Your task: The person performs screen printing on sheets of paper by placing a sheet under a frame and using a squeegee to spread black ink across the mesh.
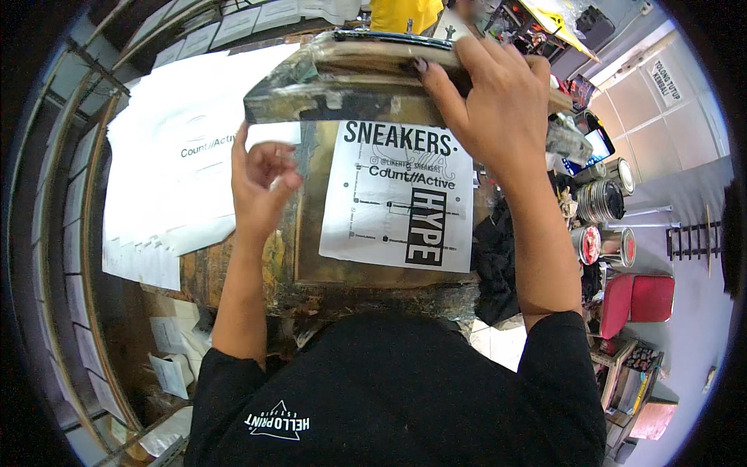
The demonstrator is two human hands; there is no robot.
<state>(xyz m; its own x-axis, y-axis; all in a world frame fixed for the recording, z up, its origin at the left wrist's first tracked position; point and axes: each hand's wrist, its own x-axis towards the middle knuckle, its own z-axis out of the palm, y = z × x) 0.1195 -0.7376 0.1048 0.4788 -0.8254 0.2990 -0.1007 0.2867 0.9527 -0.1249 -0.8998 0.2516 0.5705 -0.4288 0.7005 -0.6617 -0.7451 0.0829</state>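
A worn, ink-stained screen-printing frame (334, 105) is raised and tilted over the far side of the table. My right hand (498, 101) is closed over a long wooden bar at the frame, which looks like a squeegee (366, 61); its thumb presses the near face and its fingers are partly hidden. My left hand (264, 175) is open just below the frame's left corner, its index finger reaching up to it. Slight blur hides whether they touch. Under the frame, a white sheet with black printing (373, 222) lies flat on the brown printing board (311, 268).
A spread stack of white printed sheets (163, 163) covers the table's left. Dark cloth (502, 265) lies at the right edge. Beyond it are several paint cans (618, 245), a lit phone (599, 144) and a red chair (650, 298). A drying rack (85, 303) stands left. A person in yellow (405, 14) is opposite.
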